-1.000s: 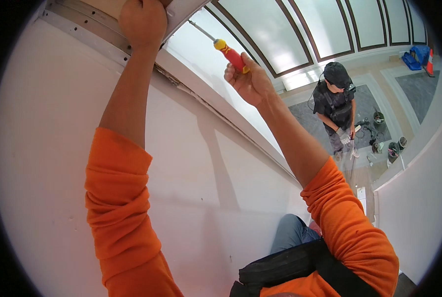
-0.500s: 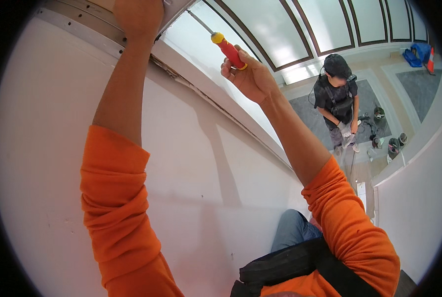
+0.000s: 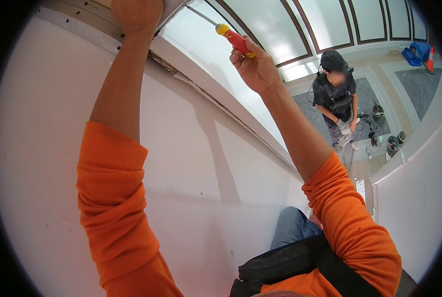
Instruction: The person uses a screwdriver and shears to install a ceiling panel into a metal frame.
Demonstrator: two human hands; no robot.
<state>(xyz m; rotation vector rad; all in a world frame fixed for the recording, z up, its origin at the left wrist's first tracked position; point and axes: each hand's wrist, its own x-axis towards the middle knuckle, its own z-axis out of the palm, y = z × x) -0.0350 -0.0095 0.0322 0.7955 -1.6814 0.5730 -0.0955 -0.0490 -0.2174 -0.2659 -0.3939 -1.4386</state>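
My right hand [image 3: 256, 67] is closed around the red and yellow handle of a screwdriver [image 3: 237, 41]. The metal shaft slants up and left toward the end of a pale metal frame, and its tip is hard to make out there. My left hand [image 3: 138, 15] is raised against the perforated metal rail [image 3: 90, 25] at the top left. Its fingers run out past the upper edge of the picture, so their grip is hidden. Below both hands, the white wall panel [image 3: 181, 133] has a rough, broken strip along its upper edge.
On the floor at the upper right stands a person [image 3: 336, 94] in dark clothes and a cap. Several buckets, one of them dark [image 3: 393, 144], are near that person. Farther back are a blue bag [image 3: 413, 53] and an orange cone [image 3: 430, 62].
My right hand and the screwdriver handle have shifted slightly up and to the right. My left hand stays by the rail, only a little higher in the picture.
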